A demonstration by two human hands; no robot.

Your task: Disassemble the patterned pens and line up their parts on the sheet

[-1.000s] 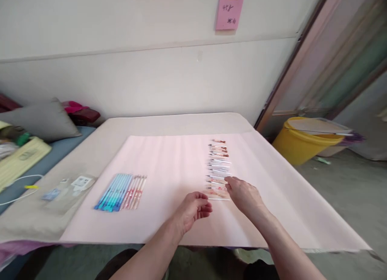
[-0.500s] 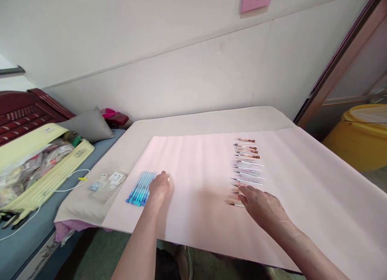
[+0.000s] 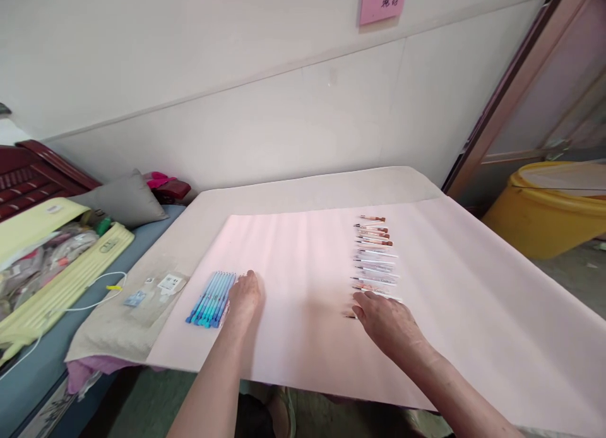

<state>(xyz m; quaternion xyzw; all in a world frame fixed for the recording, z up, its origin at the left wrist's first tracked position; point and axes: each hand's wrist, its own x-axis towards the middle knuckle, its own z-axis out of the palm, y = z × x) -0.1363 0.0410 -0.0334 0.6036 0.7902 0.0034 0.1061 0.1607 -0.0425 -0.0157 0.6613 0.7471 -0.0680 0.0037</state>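
Left hand [image 3: 243,297] first: I see it palm down on the pink sheet [image 3: 303,267], at that sheet's left part, its edge touching a tidy raft of blue pens [image 3: 211,291]. The fingers curl downward, and I cannot tell whether they grip anything beneath them. My right hand [image 3: 386,318] lies flat and unclenched on the sheet's right part, fingers stretched, the tips on the nearest of a row of slim pens [image 3: 374,255] (white and brownish barrels, each crosswise, stacked like ladder rungs toward the sheet's far edge).

The blue pens are thin straight sticks, packed side by side, pale at one end and darker at the other. The sheet itself is matte paper with soft lengthwise ripples. It covers most of a beige cloth [image 3: 322,185], which shows beyond the sheet's far and left edges. On that cloth, left of the sheet, lies a clear glossy sleeve [image 3: 156,286] with small labels.

Further left of the sheet sit a ribbed yellow case [image 3: 61,274], a white cable [image 3: 89,302] and a grey cushion [image 3: 123,198]. Beyond the sheet rises a plain pale wall bearing a pink note [image 3: 382,1]; right of the sheet stands a round yellow tub [image 3: 544,211].
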